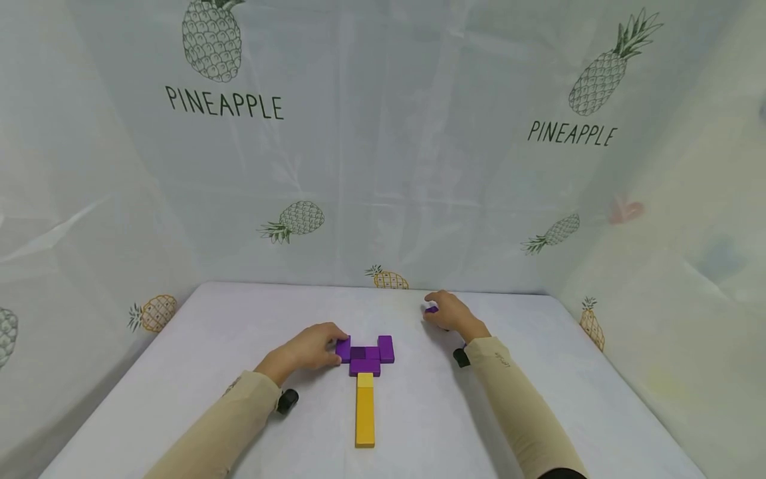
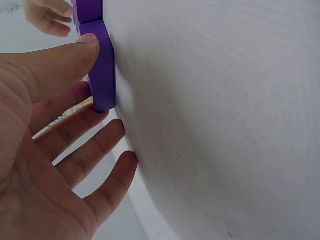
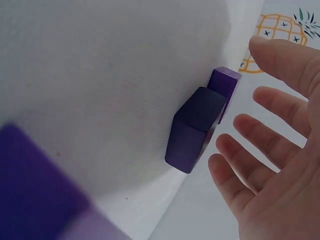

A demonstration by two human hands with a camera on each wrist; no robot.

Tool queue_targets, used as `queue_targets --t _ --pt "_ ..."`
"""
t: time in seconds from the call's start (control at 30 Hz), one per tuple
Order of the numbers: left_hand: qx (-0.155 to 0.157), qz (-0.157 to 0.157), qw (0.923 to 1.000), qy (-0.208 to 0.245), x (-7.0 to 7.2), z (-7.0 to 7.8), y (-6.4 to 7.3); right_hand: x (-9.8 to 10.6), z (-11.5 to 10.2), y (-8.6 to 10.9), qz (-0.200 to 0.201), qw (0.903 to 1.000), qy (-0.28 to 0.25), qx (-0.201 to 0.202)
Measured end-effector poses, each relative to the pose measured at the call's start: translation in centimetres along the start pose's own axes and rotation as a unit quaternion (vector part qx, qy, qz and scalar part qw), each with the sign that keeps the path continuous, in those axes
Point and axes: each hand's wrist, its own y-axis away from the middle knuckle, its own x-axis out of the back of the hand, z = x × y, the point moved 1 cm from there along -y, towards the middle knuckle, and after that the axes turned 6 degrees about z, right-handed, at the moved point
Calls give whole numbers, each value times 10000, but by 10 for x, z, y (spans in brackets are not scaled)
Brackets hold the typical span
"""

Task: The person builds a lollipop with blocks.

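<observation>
My left hand (image 1: 311, 346) holds a purple block (image 1: 344, 350) at the left end of a flat group, its thumb on one side and fingers at the far end. The group has a right purple block (image 1: 386, 349), purple pieces in the middle and a crosswise purple block (image 1: 365, 367). A yellow bar (image 1: 365, 416) extends below it. Toward the back right, my right hand (image 1: 450, 314) hovers with spread fingers beside a purple block (image 3: 195, 130). Behind that block stands another purple block (image 3: 225, 87). Neither is gripped.
A white cloth covers the table (image 1: 287, 439). Pineapple-printed sheeting (image 1: 383, 166) rises at the back and both sides. Close to the right wrist camera lies a blurred purple block (image 3: 35, 195).
</observation>
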Motion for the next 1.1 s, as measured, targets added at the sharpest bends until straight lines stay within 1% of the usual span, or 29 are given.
queue_targets --t 0.27,0.73,0.87,1.0,1.1 --pt "111 -33 9999 -42 1 2 0 -7 3 -1 -111 9998 -136 17" --pt "96 -70 9999 -21 -1 2 1 -6 2 3 -130 9999 -99 -27" --pt "91 -59 9999 -6 -1 2 1 -9 0 3 -104 9999 -79 -44" --pt "98 -39 9999 -21 -1 2 2 -10 -6 3 -160 9998 -127 -53" --pt "86 -28 10000 -33 0 3 2 -10 -8 3 -161 9998 -50 -48"
